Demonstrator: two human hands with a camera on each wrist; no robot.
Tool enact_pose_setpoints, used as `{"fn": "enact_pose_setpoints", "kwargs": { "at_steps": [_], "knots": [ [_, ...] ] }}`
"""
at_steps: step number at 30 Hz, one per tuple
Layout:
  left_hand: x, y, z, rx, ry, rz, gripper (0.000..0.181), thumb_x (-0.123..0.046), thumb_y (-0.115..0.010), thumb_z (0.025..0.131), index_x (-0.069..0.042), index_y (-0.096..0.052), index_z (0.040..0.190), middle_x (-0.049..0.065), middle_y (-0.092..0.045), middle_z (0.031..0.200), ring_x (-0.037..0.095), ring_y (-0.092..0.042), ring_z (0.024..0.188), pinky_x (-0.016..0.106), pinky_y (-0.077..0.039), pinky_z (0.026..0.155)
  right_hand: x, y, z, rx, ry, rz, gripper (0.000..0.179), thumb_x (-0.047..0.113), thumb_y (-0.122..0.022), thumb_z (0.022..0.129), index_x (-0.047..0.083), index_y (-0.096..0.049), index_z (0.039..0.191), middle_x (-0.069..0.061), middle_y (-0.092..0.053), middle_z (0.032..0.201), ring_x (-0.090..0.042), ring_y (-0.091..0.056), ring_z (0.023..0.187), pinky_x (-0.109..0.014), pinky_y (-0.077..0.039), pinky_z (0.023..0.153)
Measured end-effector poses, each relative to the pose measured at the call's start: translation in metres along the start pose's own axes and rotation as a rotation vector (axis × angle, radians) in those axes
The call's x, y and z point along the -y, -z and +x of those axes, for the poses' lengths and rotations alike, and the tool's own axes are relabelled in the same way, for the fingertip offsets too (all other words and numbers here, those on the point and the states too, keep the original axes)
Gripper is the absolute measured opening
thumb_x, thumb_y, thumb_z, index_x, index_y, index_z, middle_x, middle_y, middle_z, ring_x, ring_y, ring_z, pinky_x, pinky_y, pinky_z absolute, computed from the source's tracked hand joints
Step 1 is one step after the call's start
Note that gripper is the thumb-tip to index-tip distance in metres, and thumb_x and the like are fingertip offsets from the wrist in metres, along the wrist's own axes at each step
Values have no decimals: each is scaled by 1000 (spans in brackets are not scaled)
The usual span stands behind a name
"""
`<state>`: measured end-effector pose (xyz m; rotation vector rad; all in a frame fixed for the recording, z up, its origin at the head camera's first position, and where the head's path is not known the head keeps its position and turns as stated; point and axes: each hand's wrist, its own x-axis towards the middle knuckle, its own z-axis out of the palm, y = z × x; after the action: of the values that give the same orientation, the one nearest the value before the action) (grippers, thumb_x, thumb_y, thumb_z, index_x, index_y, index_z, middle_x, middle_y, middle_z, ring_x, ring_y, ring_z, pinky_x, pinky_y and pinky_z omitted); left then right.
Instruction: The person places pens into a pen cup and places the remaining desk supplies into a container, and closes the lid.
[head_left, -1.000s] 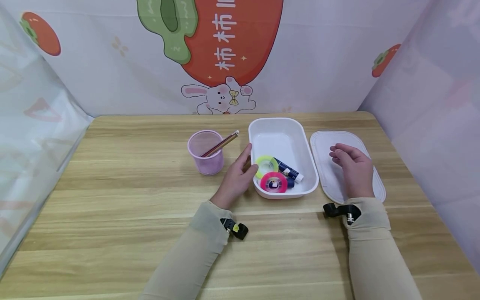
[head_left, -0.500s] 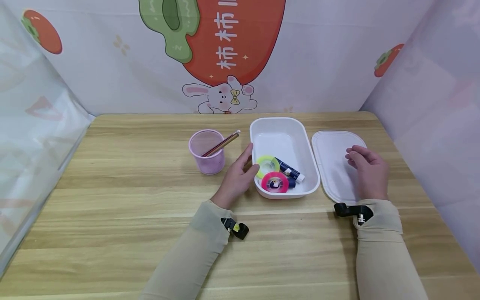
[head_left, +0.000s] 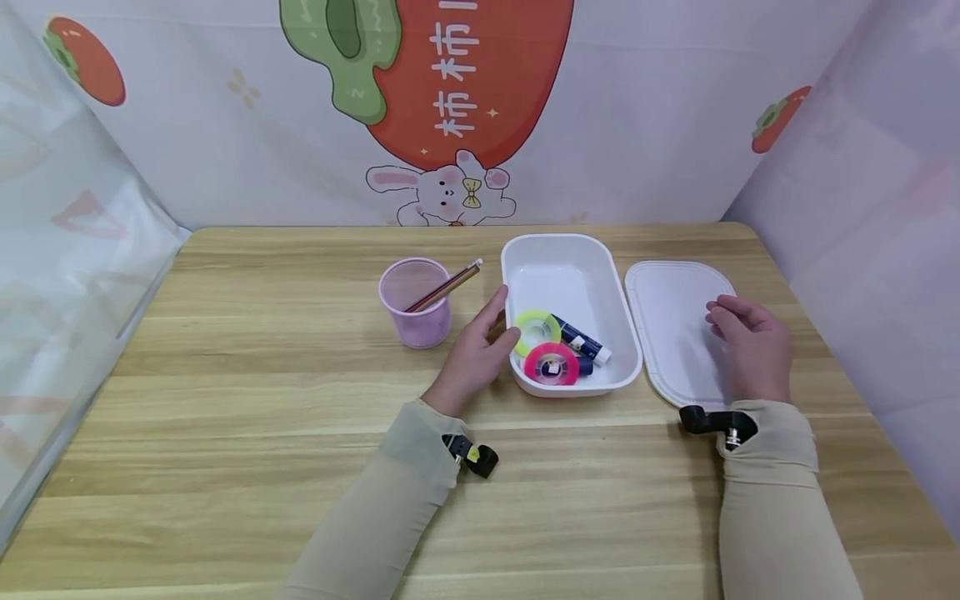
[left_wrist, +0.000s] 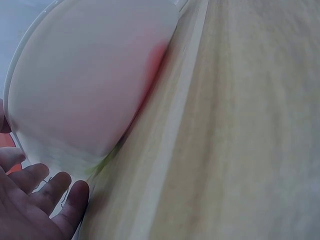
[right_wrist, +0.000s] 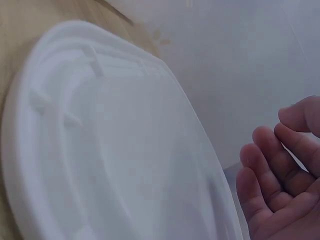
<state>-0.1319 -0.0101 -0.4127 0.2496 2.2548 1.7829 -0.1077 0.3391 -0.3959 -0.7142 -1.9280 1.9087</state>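
A white plastic box (head_left: pixel 573 287) stands on the table. In its near end lie a yellow-green tape roll (head_left: pixel 551 335), a pink tape roll (head_left: pixel 531 372) and a dark blue glue stick (head_left: pixel 583 342) with a white end. Another dark blue piece is partly covered by the pink roll. My left hand (head_left: pixel 468 362) touches the box's left side, thumb at the rim and fingers spread along the wall. Over the right part of the white lid (head_left: pixel 671 333) hovers my right hand (head_left: pixel 753 350), fingers loosely bent and holding nothing. In the right wrist view the lid's ridges show.
Left of the box is a lilac mesh cup (head_left: pixel 420 329) with pencils (head_left: pixel 450 285) leaning in it. The wooden table (head_left: pixel 225 375) ends at a printed cloth backdrop (head_left: pixel 637 125), and cloth also hangs at both sides.
My right hand has moved to the right, from the middle of the lid to its right edge. My left hand stays at the box.
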Motion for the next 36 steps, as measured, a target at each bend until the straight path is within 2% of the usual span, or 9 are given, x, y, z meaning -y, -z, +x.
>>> {"fn": "enact_pose_setpoints", "kwargs": {
  "at_steps": [7, 14, 17, 29, 36],
  "knots": [
    [-1, 0, 0, -5, -6, -5, 64, -24, -55, 104, -30, -25, 160, -12, -26, 163, 18, -38, 144, 36, -38, 113, 2, 6, 2, -29, -24, -116, 36, 16, -70, 94, 1, -67, 126, 10, -72, 95, -6, -64, 88, -9, -50, 76],
    [-2, 0, -1, -6, -4, -3, 63, -24, -54, 104, -31, -26, 160, -12, -26, 163, 19, -38, 144, 36, -38, 113, 3, 9, 2, -67, -27, -355, 38, 26, -70, 95, 11, -69, 129, 19, -69, 97, -1, -59, 93, -10, -47, 76],
    [-3, 1, -1, -7, -1, 1, 63, -25, -54, 104, -31, -25, 160, -12, -26, 163, 19, -38, 144, 36, -38, 113, 3, 10, 3, -72, -30, -406, 40, 30, -69, 95, 11, -68, 130, 21, -67, 96, 0, -57, 93, -10, -46, 76],
    [0, -1, 0, -12, -15, 10, 64, -24, -55, 103, -30, -25, 160, -9, -28, 163, 20, -40, 143, 37, -40, 112, -3, 21, 9, -90, -61, -433, 40, 32, -68, 95, 14, -68, 131, 21, -65, 95, 0, -56, 93, -10, -44, 74],
    [1, -1, 0, -14, -18, 17, 64, -24, -56, 103, -30, -26, 160, -9, -29, 162, 19, -41, 142, 36, -40, 112, -2, 31, 12, -110, -79, -399, 41, 28, -68, 95, 11, -67, 132, 24, -64, 85, 1, -59, 85, -8, -46, 67]
  ]
}}
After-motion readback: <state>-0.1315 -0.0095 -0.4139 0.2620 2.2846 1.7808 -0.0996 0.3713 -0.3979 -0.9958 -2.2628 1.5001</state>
